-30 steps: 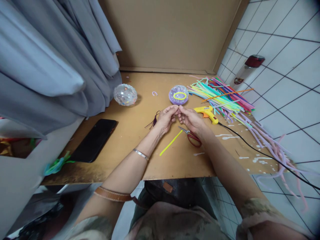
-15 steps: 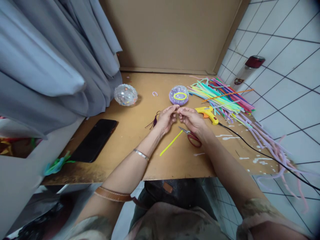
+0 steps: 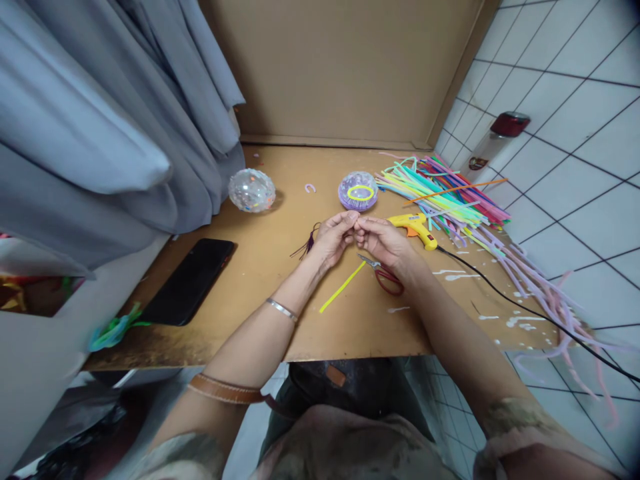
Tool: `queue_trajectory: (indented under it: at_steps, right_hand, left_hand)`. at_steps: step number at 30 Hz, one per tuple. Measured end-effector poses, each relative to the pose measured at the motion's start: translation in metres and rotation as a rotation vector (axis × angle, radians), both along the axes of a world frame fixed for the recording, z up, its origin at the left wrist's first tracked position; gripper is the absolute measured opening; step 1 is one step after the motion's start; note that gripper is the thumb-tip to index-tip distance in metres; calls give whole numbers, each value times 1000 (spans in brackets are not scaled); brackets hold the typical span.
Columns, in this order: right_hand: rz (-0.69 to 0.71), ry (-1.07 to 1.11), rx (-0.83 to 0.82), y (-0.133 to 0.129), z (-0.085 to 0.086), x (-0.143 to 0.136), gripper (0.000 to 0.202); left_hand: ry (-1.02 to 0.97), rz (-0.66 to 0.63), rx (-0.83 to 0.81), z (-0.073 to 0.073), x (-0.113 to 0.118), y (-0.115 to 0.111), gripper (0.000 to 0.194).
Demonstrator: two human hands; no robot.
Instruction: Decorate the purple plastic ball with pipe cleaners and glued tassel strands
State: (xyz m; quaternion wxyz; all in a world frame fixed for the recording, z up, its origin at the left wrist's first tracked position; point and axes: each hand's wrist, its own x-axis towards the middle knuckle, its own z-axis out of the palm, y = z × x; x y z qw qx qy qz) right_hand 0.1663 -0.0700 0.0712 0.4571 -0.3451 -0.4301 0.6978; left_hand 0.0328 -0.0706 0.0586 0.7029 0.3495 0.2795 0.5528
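Note:
My left hand [image 3: 335, 239] and my right hand [image 3: 384, 240] meet over the middle of the table, thumbs and fingertips pinched together. Whatever sits between the fingertips is too small to make out. A dark purple tassel of threads [image 3: 311, 243] shows at the outer side of the left hand; whether that hand grips it is unclear. Just beyond the fingertips stands a round clear and purple ornament [image 3: 345, 198] with a yellow ring [image 3: 360, 199] on its near side. Red-handled scissors [image 3: 389, 283] lie under the right wrist, their tips by a yellow pipe cleaner [image 3: 342, 288].
A yellow glue gun [image 3: 429, 238] with a black cord lies right of my hands. Behind it spreads a pile of coloured pipe cleaners [image 3: 450, 200]. A clear beaded ball [image 3: 250, 191], a small pink curl [image 3: 311, 187] and a black phone [image 3: 190, 280] are on the left.
Almost nothing differs. The fingertips have drawn slightly closer together and a touch lower; everything on the table stays where it was.

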Motion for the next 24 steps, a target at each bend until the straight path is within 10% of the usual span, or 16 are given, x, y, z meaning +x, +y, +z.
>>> queue_trajectory:
  at_steps: [24]
  right_hand:
    - [-210, 1, 35, -2, 3, -4, 28]
  left_hand:
    - [25, 148, -37, -4, 7, -2, 28]
